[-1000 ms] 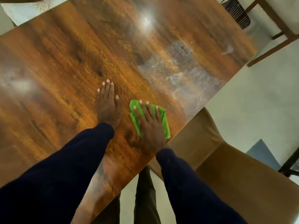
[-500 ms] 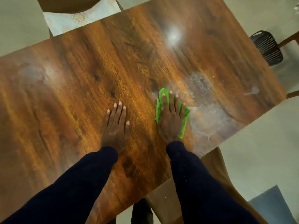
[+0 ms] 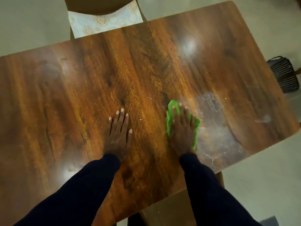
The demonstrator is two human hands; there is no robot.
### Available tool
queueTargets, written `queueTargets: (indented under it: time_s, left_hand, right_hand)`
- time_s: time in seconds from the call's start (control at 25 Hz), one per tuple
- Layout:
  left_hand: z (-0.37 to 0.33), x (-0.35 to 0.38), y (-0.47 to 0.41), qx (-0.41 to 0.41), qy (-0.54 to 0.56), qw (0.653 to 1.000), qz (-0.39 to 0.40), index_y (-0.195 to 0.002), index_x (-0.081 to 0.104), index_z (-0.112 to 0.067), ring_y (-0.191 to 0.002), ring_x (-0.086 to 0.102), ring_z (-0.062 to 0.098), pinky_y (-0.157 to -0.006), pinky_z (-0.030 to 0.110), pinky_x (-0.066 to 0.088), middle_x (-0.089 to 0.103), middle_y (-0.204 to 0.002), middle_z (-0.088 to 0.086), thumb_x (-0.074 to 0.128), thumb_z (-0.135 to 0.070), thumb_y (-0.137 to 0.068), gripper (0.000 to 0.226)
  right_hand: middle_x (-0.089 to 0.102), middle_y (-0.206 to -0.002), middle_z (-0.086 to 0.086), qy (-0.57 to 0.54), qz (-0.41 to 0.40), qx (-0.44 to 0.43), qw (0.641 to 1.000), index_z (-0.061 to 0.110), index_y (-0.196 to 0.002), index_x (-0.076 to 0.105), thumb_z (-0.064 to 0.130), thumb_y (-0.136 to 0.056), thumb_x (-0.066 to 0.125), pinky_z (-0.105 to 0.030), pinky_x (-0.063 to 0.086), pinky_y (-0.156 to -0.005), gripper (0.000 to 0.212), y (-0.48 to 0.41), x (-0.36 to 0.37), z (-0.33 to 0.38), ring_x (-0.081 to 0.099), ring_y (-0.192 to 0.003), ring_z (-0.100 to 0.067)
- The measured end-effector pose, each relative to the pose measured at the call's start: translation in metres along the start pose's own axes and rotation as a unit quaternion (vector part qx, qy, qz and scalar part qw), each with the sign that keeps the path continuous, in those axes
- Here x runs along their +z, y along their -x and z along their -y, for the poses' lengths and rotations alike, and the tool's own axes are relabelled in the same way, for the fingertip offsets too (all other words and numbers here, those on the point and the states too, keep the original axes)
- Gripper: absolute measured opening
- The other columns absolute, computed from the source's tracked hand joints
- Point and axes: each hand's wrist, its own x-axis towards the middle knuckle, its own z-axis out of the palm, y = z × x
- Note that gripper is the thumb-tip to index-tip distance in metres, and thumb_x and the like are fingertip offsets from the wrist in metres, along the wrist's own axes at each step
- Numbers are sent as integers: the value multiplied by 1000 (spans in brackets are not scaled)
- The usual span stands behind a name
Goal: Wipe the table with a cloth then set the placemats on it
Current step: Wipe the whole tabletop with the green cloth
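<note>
Two hands lie on one glossy, dark-grained wooden table (image 3: 65, 103) with rounded corners. At left, the left hand (image 3: 118, 136) rests flat and empty, fingers straight and together, on bare wood. Right of it, the right hand (image 3: 183, 132) presses palm-down, fingers spread, on one crumpled bright green cloth (image 3: 170, 118). Just right of the cloth spreads a hazy, whitish wet smear (image 3: 215, 139). One pale patterned placemat (image 3: 105, 23) lies on the chair beyond the far edge.
</note>
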Motion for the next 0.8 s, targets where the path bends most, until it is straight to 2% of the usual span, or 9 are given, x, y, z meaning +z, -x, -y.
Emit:
queueTargets:
  time_s: [0.08,0.16,0.24,0.32,0.4,0.44,0.52,0.64,0.8]
  left_hand:
    - [-1,0,1,1,-5,1000,4,-165,23,-3,-164,6,27,-131,55,14,9,-176,12,34,-25,-111,60]
    - [-1,0,0,-6,-9,1000,8,-166,21,-4,-164,4,26,-132,54,12,7,-177,12,34,-26,-111,60]
    - [-1,-1,1,-10,-9,1000,10,-166,21,-5,-164,3,26,-132,53,11,6,-177,12,34,-26,-111,60]
    - [-2,-2,2,-8,-9,1000,6,-166,21,-5,-164,4,27,-131,54,13,6,-177,13,35,-25,-111,60]
    - [-3,-2,0,-9,-6,1000,4,-166,22,-5,-164,5,27,-131,55,13,7,-176,13,35,-25,-111,60]
    - [-3,-2,-1,-9,-5,1000,5,-166,23,-4,-164,6,27,-131,54,13,8,-176,13,35,-25,-111,60]
    - [-3,-2,-2,-12,-1,1000,6,-165,23,-4,-164,6,27,-132,54,12,8,-176,14,32,-26,-111,59]
    - [-2,-1,-1,-11,-5,1000,5,-165,25,-4,-164,7,28,-132,54,13,11,-176,14,30,-27,-112,58]
    - [-2,-2,-1,-8,-7,1000,14,-166,21,-5,-164,2,26,-132,53,10,6,-176,13,32,-27,-112,60]
  right_hand:
    - [13,-176,-6,-9,-27,22,999,23,-167,21,33,-112,21,-58,10,-130,56,-46,3,20,8,-163,-29]
    - [15,-176,-7,-28,-29,1,999,22,-167,24,32,-112,21,-59,9,-129,56,-71,10,48,9,-163,-30]
    - [15,-175,-8,-19,-8,-75,997,21,-167,24,30,-111,31,-61,10,-129,57,-65,16,66,8,-163,-31]
    - [13,-176,-9,18,34,-207,978,20,-167,22,35,-103,52,-60,9,-129,72,-40,14,57,7,-163,-31]
    - [13,-176,-8,24,72,-291,954,21,-167,23,45,-99,52,-58,9,-130,78,-24,5,30,7,-163,-29]
    - [14,-175,-8,16,68,-293,953,21,-167,25,47,-104,41,-59,9,-129,70,-25,2,17,8,-163,-28]
    - [18,-175,-8,-4,37,-223,974,20,-166,28,41,-112,20,-60,12,-129,59,-44,-2,4,11,-163,-27]
    - [20,-175,-5,-19,-16,-103,994,22,-165,29,27,-114,27,-57,10,-130,52,-91,3,32,12,-162,-28]
    - [24,-173,-7,-26,-33,-124,991,21,-164,34,21,-113,34,-58,11,-130,51,-120,12,74,16,-161,-31]
